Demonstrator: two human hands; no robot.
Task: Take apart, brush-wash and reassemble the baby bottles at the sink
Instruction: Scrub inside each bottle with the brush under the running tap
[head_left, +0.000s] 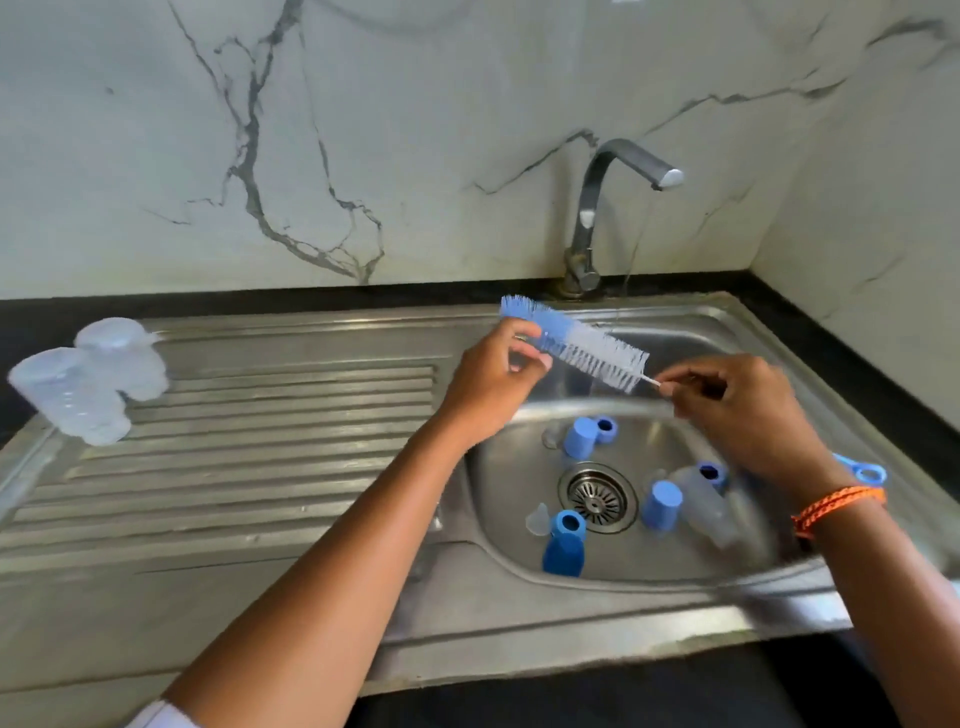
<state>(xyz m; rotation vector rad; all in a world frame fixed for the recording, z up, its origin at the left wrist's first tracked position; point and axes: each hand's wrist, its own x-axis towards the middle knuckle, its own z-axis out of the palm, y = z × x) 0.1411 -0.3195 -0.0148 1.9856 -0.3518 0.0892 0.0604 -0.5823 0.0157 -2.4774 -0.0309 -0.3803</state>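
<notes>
brush (576, 343): blue-white, held over sink | bottles (88, 379): clear, on drainboard | caps (563, 540): blue, in basin

clear bottles (88, 379): motion-blurred | brush handle (862, 472): mostly hidden behind right wrist | sink (519, 639): right edge cut off

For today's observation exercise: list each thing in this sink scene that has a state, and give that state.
Tap: running, thin stream.
Bottle brush: held over the basin by both hands.
Left hand: pinches the blue bristle end.
Right hand: pinches the wire stem.
Clear bottles: on the drainboard.
Blue caps: loose in the basin.
</notes>
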